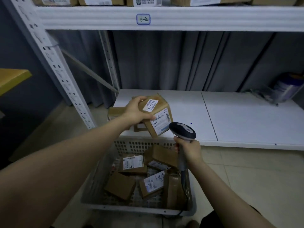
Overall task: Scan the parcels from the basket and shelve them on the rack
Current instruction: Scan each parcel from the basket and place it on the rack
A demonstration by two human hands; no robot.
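My left hand (135, 111) grips a brown cardboard parcel (158, 116) with white labels, tilted above the front left of the white rack shelf (246, 119). My right hand (189, 149) holds the handle of a dark grey barcode scanner (182, 130), whose head points at the parcel's barcode label from just to its right. Below, a grey perforated basket (131, 146) on the floor holds several more brown parcels (133, 164). Other parcels (115, 112) lie on the shelf behind my left hand, partly hidden.
The upper shelf, tagged "6-2" (143, 19), carries several parcels. A white slotted upright (54, 63) stands at left. A wrapped bluish object (286, 89) sits at the shelf's back right. A yellow tabletop (11, 79) juts in at far left. The scanner cable hangs into the basket.
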